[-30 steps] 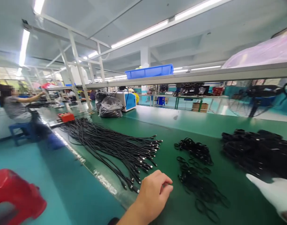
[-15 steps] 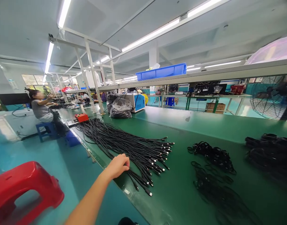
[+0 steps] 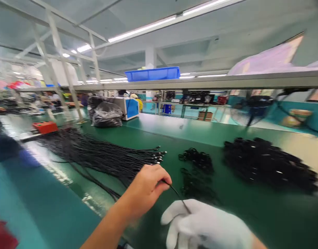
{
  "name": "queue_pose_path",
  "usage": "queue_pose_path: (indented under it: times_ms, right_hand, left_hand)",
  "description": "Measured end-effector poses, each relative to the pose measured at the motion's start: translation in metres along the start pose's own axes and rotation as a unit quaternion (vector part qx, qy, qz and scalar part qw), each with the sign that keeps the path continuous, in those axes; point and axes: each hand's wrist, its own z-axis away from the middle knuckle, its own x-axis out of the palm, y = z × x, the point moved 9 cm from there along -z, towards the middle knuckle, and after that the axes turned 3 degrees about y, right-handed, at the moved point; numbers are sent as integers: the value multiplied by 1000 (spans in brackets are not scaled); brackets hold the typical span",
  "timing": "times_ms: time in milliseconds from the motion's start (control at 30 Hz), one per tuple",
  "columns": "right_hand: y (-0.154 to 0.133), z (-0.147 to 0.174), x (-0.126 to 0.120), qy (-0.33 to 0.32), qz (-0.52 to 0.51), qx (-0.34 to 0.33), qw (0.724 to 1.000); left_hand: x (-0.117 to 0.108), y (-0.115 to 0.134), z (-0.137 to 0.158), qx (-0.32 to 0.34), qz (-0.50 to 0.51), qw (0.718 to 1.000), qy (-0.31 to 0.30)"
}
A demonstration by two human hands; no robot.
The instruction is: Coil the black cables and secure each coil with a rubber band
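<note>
My bare left hand [image 3: 151, 183] is closed in a pinch on a thin black cable [image 3: 176, 193]. A short length of that cable runs down to the right, to the fingers of my right hand [image 3: 205, 221], which wears a white glove and is also closed on it. The cable's ends are hidden in my hands. Behind my left hand, a spread bundle of black cables [image 3: 96, 152] with small metal-tipped plugs lies on the green bench top [image 3: 166, 138]. Further right is a small heap of thin black loops [image 3: 196, 159].
A large heap of black coils [image 3: 267, 166] lies at the right. Toward the back stand a black plastic bag [image 3: 105, 112], a blue-and-white machine [image 3: 131, 107] and an orange-red box [image 3: 45, 127]. A shelf [image 3: 200, 80] holding a blue tray [image 3: 152, 74] crosses above the bench.
The view has turned right. My left hand has left the bundle and now holds a cable over the bench. My gloved right hand has come into view, gripping the same cable.
</note>
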Motion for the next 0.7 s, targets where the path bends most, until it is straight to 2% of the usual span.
queue_pose_path:
  times_ms: [33,100,167,200,300,467,533,600,700]
  right_hand:
    - [8,-7,10,-55,-68,14,996]
    - [21,-21,11,-93,-171,6,981]
    - [33,-29,7,-120,-216,-1,969]
    - [37,-30,6,-134,-233,-1,963]
    - [37,-26,3,-165,-270,-12,948]
    - [30,-18,6,-206,-287,-8,935]
    - [33,-20,8,-219,-284,-1,934]
    - [34,-21,11,-232,-281,-5,931]
    - [21,-15,12,-241,-279,-52,928]
  left_hand:
    - [6,7,-7,12,-20,1000,-12]
    - [27,13,-18,34,-53,995,-80]
    - [48,15,-24,55,-60,987,-142]
    - [54,15,-28,58,-53,985,-154]
    - [60,12,-38,43,-20,987,-155]
    - [62,19,-45,49,22,976,-211]
    - [61,22,-46,55,37,974,-215]
    - [62,23,-48,65,44,976,-202]
    - [69,14,-48,59,54,985,-153]
